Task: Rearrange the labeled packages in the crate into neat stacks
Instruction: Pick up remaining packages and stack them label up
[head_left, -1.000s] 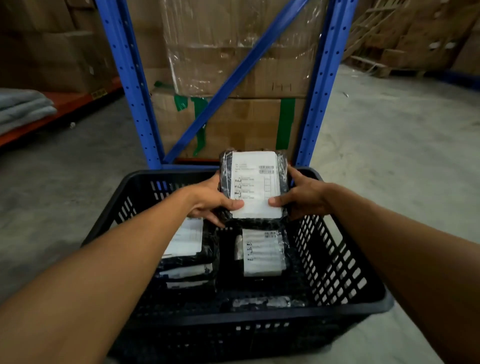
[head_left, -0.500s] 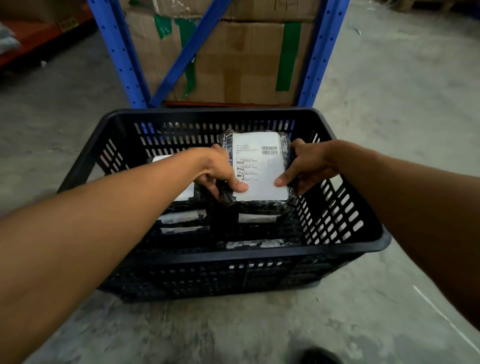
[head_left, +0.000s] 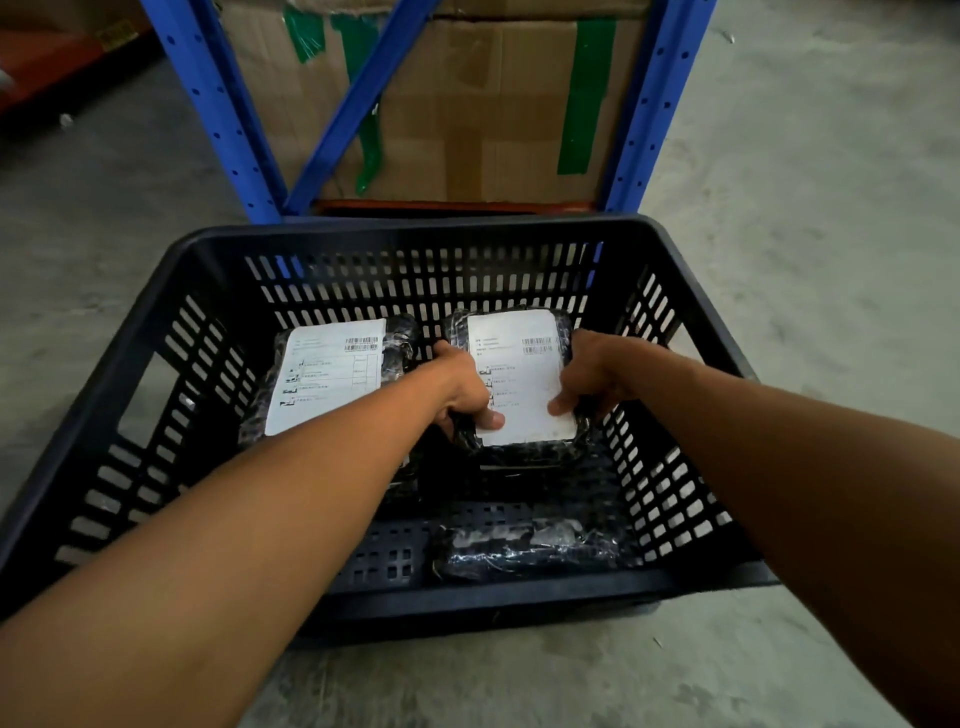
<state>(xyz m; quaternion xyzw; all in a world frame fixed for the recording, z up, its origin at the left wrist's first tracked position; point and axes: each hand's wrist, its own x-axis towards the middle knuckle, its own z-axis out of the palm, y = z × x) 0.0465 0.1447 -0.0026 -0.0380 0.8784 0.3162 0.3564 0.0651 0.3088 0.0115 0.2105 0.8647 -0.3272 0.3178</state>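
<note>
A black slotted plastic crate (head_left: 395, 236) sits on the concrete floor. Inside it, at the back right, a black-wrapped package with a white label (head_left: 519, 374) lies on top of a stack. My left hand (head_left: 462, 387) grips its left edge and my right hand (head_left: 592, 379) grips its right edge. To its left stands another stack topped by a labeled package (head_left: 332, 374), partly hidden by my left forearm. A third wrapped package (head_left: 524, 551) lies label-down on the crate floor near the front wall.
A blue steel rack frame (head_left: 223, 114) stands right behind the crate, with a taped cardboard box (head_left: 467, 104) inside it. Grey concrete floor (head_left: 810, 218) surrounds the crate on both sides. An orange shelf beam (head_left: 47, 62) shows at the far left.
Both hands have lowered the labeled package from above the crate rim down onto the back-right stack. The view has tilted downward toward the crate.
</note>
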